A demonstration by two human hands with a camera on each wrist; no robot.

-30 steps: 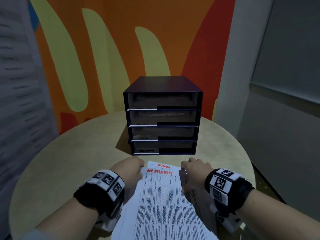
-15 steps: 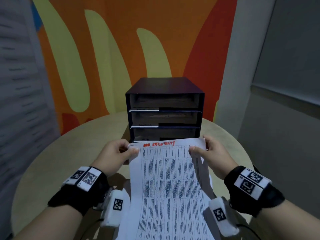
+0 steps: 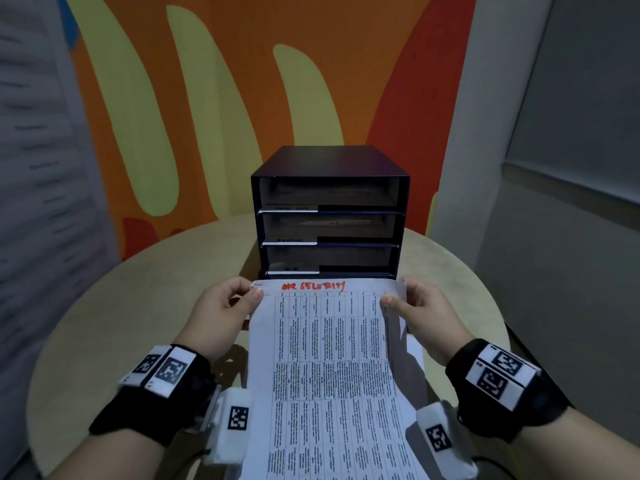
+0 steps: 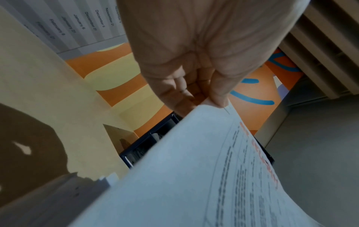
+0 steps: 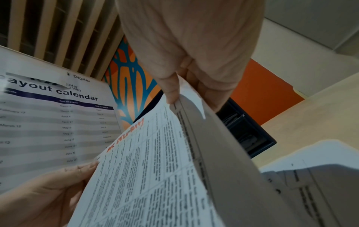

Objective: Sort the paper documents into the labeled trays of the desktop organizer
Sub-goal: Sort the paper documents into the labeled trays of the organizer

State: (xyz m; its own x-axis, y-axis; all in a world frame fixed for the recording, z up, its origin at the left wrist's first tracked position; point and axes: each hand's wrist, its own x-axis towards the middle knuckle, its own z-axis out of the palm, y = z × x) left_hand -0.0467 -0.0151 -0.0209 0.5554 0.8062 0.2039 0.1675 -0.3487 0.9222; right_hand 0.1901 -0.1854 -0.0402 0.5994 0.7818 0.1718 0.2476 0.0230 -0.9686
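Both hands pinch the printed document at its top corners: left hand on the left corner, right hand on the right. Sheet is raised off the round table, directly in front of the black desktop organizer, covering its lowest tray. More papers lie beneath.

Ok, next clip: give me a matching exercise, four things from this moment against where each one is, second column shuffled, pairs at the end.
Things:
1. left hand
2. right hand
3. desktop organizer
4. red handwriting

Places:
A. on the round table, beyond the held document
B. pinching the document's top right corner
C. along the document's top edge
D. pinching the document's top left corner

Pairs: 1-D, 2-B, 3-A, 4-C
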